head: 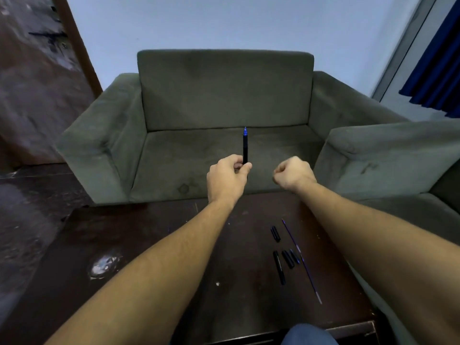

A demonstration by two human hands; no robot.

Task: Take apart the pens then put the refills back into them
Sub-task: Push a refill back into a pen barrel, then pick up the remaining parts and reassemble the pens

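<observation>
My left hand (pixel 227 178) grips the lower end of a black pen (pixel 245 146) and holds it upright, its blue tip pointing up. My right hand (pixel 292 174) hovers just to the right of it, fingers curled into a fist; whether it holds a small part I cannot see. On the dark table (pixel 149 245) below lie loose pen parts: a short black cap (pixel 275 234), a longer black barrel (pixel 279 267), two short black pieces (pixel 290 258), and two thin refills, one upper (pixel 290 235) and one lower (pixel 310 280).
A green sofa (pixel 224 100) stands behind the table, with a second green armrest (pixel 388 155) at the right. A pale glare patch (pixel 105 263) marks the table's left side. A blue curtain (pixel 438 70) hangs at the far right. My knee (pixel 310 334) shows at the bottom.
</observation>
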